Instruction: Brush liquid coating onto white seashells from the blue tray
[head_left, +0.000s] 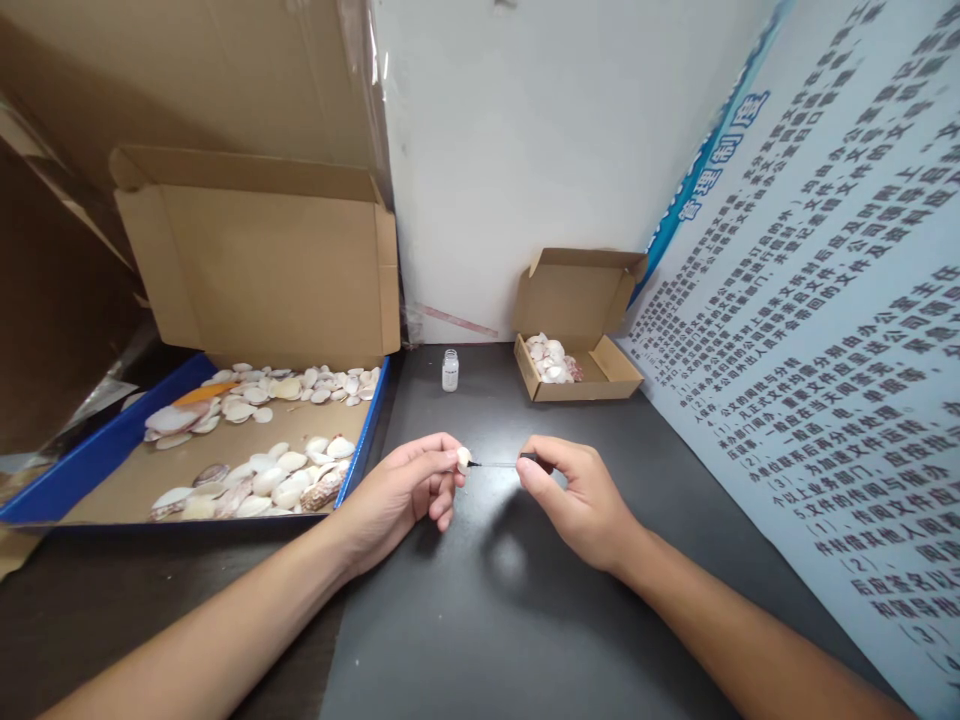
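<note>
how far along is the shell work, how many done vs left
Done: a handful of shells lie in the small open box. In hand: the left hand pinches one small shell while the right hand puts a thin brush to it; the little bottle stands open behind. Left: many more shells fill the blue tray.

An office corner is being shown: a printed rules poster (817,330) is being leaned beside a dark desk (480,600).

Poster (825,330) — heading "管理制度" (small print too blurred).
</note>
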